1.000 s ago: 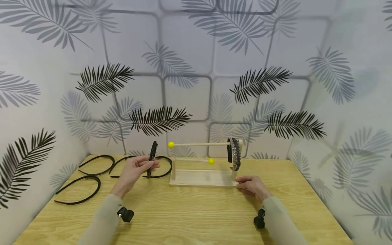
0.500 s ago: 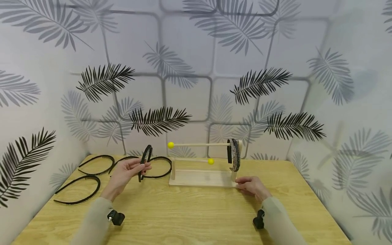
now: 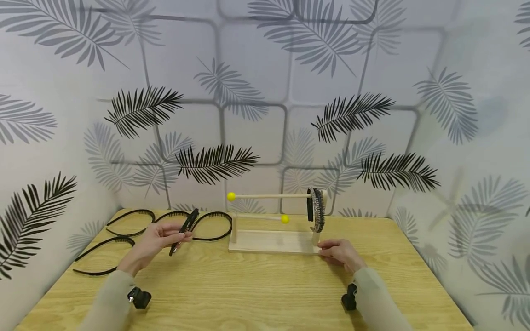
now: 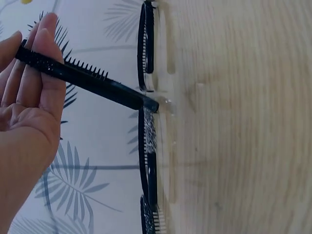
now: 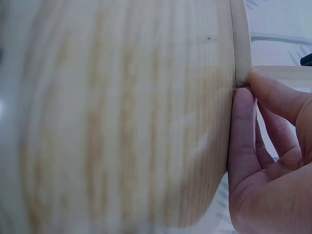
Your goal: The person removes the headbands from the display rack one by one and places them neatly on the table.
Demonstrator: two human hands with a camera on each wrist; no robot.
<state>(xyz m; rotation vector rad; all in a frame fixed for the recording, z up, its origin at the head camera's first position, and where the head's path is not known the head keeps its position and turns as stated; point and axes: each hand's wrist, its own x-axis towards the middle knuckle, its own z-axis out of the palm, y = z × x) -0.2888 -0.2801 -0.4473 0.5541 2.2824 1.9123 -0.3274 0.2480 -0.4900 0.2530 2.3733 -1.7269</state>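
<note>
My left hand (image 3: 151,241) holds a black toothed headband (image 3: 189,221) between thumb and fingers, tilted above the table. In the left wrist view that headband (image 4: 97,85) slants down to the right, with its teeth on the upper edge. At centre stands a wooden stand (image 3: 273,242) with rods ending in yellow balls. Headbands, one of them glittery (image 3: 319,209), hang at the upper rod's right end. My right hand (image 3: 341,253) holds the right end of the stand's base, thumb and index finger at its corner (image 5: 243,83) in the right wrist view.
Several black headbands lie on the left of the table: one at the back left (image 3: 134,211), one in front of it (image 3: 97,275), one partly behind my left hand (image 3: 174,213), and one beside the stand (image 3: 229,223). Patterned walls (image 3: 252,138) enclose the table.
My left hand has moved left and slightly down with the headband, which has turned from nearly upright to tilted. The right hand and stand have stayed in place.
</note>
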